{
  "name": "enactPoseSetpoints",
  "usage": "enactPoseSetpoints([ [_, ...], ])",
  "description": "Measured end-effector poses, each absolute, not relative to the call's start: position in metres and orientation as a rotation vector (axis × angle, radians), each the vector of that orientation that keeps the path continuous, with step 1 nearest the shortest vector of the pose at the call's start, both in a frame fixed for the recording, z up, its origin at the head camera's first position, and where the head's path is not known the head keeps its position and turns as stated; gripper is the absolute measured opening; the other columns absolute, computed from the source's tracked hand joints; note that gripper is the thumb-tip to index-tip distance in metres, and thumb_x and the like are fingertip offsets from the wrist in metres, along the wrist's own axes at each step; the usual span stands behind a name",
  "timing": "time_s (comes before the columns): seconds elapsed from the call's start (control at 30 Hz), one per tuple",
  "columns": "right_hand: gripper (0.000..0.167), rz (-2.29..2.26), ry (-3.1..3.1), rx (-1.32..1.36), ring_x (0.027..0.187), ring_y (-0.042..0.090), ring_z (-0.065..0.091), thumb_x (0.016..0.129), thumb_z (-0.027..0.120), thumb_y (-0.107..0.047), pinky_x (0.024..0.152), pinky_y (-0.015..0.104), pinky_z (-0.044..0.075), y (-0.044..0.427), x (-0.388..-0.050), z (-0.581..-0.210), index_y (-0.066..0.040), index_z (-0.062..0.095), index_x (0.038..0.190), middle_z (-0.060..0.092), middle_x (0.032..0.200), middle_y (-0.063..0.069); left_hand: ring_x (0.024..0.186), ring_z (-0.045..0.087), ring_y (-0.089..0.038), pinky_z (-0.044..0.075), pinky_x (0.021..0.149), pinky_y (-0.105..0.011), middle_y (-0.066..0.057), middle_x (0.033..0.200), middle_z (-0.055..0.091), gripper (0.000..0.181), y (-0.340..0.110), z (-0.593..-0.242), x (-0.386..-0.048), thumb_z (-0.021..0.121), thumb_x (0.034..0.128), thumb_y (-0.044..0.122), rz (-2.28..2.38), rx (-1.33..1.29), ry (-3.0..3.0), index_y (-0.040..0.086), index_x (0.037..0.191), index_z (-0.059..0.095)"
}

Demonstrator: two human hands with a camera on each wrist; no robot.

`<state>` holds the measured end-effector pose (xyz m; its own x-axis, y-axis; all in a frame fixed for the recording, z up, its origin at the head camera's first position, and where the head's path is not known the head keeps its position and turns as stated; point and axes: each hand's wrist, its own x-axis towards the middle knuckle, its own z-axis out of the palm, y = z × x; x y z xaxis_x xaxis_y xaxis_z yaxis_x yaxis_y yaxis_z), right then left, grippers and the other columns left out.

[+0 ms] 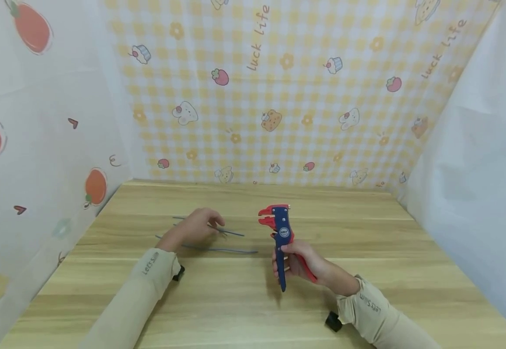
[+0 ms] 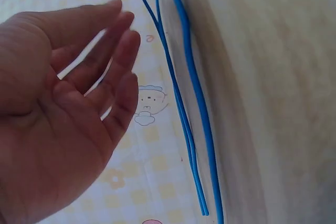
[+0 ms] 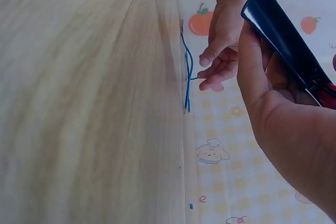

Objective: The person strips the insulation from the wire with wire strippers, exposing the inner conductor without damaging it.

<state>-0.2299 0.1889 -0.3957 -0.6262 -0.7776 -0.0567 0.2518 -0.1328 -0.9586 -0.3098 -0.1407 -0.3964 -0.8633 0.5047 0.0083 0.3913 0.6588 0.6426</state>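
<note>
While the wire stripper (image 1: 282,232) sits in the right hand (image 1: 301,259), which is wrapped around its lower half, its red jaws stand apart, facing the left-hand side; squeezing too early could close them on nothing. The blue wires (image 1: 220,250) lie below and beside the left hand (image 1: 198,225), whose fingers are slightly bent and spread, pinching nothing visible; whether a fingertip touches a wire, I cannot tell. Because two wires run close together, that hand could gather both, and such thin strands, low against the desk (image 1: 218,310), might roll away. A loosened right-hand grip could also twist the tool off line.
</note>
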Motion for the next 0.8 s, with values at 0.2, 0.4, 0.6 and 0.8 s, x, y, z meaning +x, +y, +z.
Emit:
enactPoseSetpoints([
  [0.2,0.025,-1.842,1.417,-0.624,0.087,0.020,0.064,0.100,0.034,-0.016,0.085,0.040,0.053,0.189,-0.230,-0.396,-0.004,0.053,0.108,0.066,0.095,0.005,0.106,0.065,-0.027,0.051,0.095,-0.047,-0.008,0.114,0.069,0.026,-0.144,-0.396,-0.315,0.068,0.0893,0.000,0.953,0.721,2.702,0.003,0.115,0.069],
  [0.4,0.023,-1.837,1.421,-0.607,0.088,0.021,0.065,0.099,0.036,-0.016,0.085,0.040,0.054,0.188,-0.229,-0.397,-0.004,0.054,0.108,0.066,0.096,0.005,0.108,0.064,-0.030,0.051,0.095,-0.048,-0.008,0.114,0.069,0.027,-0.146,-0.400,-0.320,0.071,0.0871,0.000,0.893,0.716,2.694,0.002,0.114,0.069],
  [0.6,0.023,-1.847,1.413,-0.626,0.087,0.020,0.066,0.099,0.035,-0.017,0.083,0.039,0.055,0.187,-0.229,-0.400,-0.004,0.053,0.107,0.066,0.095,0.005,0.103,0.065,-0.028,0.053,0.092,-0.045,-0.009,0.106,0.070,0.026,-0.145,-0.400,-0.325,0.070,0.0842,-0.007,0.824,0.690,2.687,0.004,0.107,0.071],
  [0.8,0.023,-1.850,1.414,-0.627,0.087,0.020,0.066,0.098,0.036,-0.018,0.083,0.039,0.054,0.189,-0.230,-0.400,-0.004,0.051,0.109,0.065,0.096,0.005,0.096,0.063,-0.025,0.054,0.088,-0.042,-0.004,0.100,0.069,0.025,-0.141,-0.397,-0.327,0.071,0.0813,-0.011,0.787,0.700,2.678,0.007,0.099,0.073],
])
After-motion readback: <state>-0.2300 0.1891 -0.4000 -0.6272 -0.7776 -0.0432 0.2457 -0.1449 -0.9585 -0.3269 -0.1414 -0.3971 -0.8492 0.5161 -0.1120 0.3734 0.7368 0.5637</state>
